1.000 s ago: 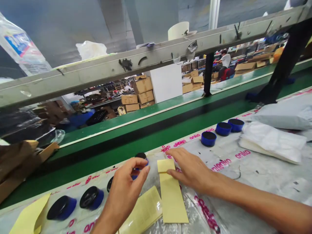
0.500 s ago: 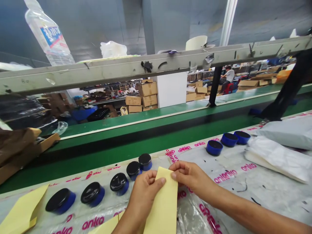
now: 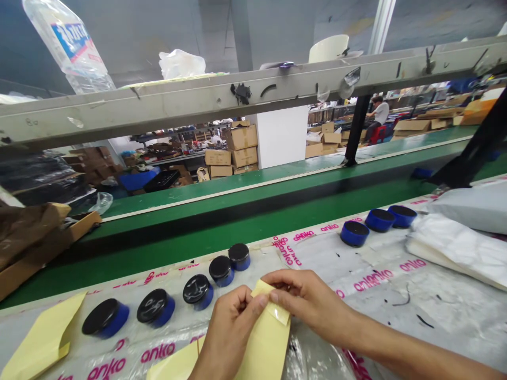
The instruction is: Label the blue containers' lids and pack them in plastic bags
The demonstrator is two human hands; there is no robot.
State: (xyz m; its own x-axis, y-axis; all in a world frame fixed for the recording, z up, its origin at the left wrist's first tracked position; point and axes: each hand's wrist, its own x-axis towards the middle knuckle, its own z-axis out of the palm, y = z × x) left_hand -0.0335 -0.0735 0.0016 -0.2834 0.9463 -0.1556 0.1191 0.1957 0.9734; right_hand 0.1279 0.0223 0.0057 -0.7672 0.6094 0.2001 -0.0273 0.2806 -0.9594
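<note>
A strip of yellow paper (image 3: 267, 351) is held between both hands over the plastic-covered table (image 3: 380, 316). Its top end is bent over, and a shiny flap (image 3: 279, 313) lies across its face. My left hand (image 3: 227, 327) pinches the upper left edge between thumb and fingers. At the top right, my right hand (image 3: 307, 298) grips the bent end, its fingertips partly hidden behind the paper. Beyond and left of my hands stand several round blue pieces with black tops, one of them a shiny-topped piece (image 3: 197, 291). Another yellow sheet (image 3: 176, 361) lies partly under my left forearm.
A folded yellow sheet (image 3: 43, 338) lies at the left. More blue round pieces (image 3: 355, 233) stand at the right, beside white bags (image 3: 459, 243). Behind the table runs a green conveyor belt (image 3: 222, 232), with a metal rail (image 3: 178, 105) above it. A person sits far back.
The top end of the yellow paper, flat before, is now bent over with a flap showing. My right hand has shifted slightly left and down, and the view has moved a little.
</note>
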